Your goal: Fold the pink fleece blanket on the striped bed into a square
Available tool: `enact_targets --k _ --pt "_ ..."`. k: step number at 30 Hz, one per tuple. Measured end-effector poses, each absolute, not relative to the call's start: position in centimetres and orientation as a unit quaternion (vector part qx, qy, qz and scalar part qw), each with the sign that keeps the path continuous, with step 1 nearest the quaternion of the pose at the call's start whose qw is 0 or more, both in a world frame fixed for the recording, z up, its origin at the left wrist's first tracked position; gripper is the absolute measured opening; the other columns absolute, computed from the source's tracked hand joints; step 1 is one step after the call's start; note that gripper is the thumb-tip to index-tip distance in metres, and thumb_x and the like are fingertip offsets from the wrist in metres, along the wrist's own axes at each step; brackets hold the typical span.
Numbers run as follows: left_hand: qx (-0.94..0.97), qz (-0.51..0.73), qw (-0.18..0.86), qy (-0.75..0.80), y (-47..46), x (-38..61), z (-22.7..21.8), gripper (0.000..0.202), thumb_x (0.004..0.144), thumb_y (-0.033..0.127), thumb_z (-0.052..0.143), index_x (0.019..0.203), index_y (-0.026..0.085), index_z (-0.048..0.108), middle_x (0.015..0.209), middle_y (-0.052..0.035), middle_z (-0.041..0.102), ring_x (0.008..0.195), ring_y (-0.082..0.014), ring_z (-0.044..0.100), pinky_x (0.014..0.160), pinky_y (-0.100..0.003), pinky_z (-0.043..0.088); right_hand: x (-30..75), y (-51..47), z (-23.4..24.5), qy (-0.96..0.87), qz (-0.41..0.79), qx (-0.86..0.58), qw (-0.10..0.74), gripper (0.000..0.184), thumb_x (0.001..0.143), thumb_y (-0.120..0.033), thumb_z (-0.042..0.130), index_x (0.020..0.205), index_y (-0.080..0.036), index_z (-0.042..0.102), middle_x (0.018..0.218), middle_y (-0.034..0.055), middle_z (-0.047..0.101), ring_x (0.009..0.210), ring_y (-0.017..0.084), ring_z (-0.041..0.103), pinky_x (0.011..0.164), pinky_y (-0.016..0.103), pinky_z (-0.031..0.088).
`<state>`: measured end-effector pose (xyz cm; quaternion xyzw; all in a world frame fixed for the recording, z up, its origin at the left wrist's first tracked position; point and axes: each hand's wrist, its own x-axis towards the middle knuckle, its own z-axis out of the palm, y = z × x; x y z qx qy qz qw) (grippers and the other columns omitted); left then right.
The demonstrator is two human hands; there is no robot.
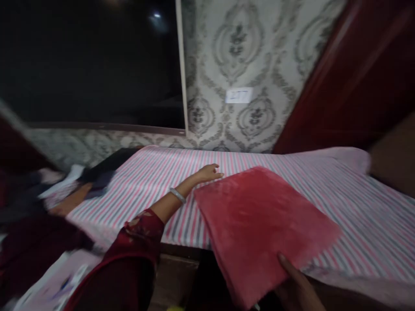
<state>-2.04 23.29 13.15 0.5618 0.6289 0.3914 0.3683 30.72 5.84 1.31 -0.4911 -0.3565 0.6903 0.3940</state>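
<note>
A folded pink fleece cloth (262, 224) lies on a bed covered with a pink, white and grey striped sheet (155, 181). My left hand (209, 172) reaches across the sheet, fingers stretched out flat, touching the cloth's far left corner; a silver bangle (177, 195) is on that wrist, with a dark red sleeve behind. My right hand (296, 287) grips the cloth's near edge at the bottom, thumb on top.
A wall with grey patterned wallpaper (240, 65) and a small white label (239, 95) stands behind the bed. A dark window (90, 60) is at left, a dark red wooden panel (356, 73) at right. Blurred dark clothes and papers (65, 185) lie at left.
</note>
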Motion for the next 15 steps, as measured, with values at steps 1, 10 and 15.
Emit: enact_targets --k 1,10,15 --pt "0.576 0.357 0.390 0.623 24.8 -1.8 13.3 0.033 0.058 0.029 0.085 0.086 0.018 0.072 0.082 -0.0083 0.071 0.089 -0.0293 0.067 0.085 -0.036 0.049 30.0 5.6 1.6 -0.323 0.686 -0.496 0.424 0.062 0.071 -0.060 0.079 0.125 -0.030 0.068 0.126 0.0058 0.070 0.123 0.040 0.062 0.097 0.053 0.060" --pt "0.693 0.210 0.362 0.587 32.1 2.6 10.2 0.033 0.069 0.054 0.068 0.062 0.022 0.061 0.066 -0.0034 0.063 0.074 -0.0242 0.058 0.063 -0.028 0.039 26.5 7.2 4.6 -0.135 0.659 -0.417 0.611 0.080 0.063 -0.061 0.089 0.127 -0.021 0.064 0.120 0.0152 0.072 0.107 0.040 0.068 0.088 0.053 0.057" --pt "0.694 0.246 0.275 0.619 31.3 2.8 9.1 0.041 0.071 0.062 0.064 0.063 0.022 0.061 0.064 -0.0034 0.065 0.076 -0.0259 0.062 0.064 -0.029 0.044 26.8 7.4 5.0 -0.152 0.668 -0.381 0.621 0.088 0.060 -0.057 0.092 0.133 -0.024 0.058 0.119 0.0125 0.071 0.106 0.039 0.068 0.091 0.054 0.055"
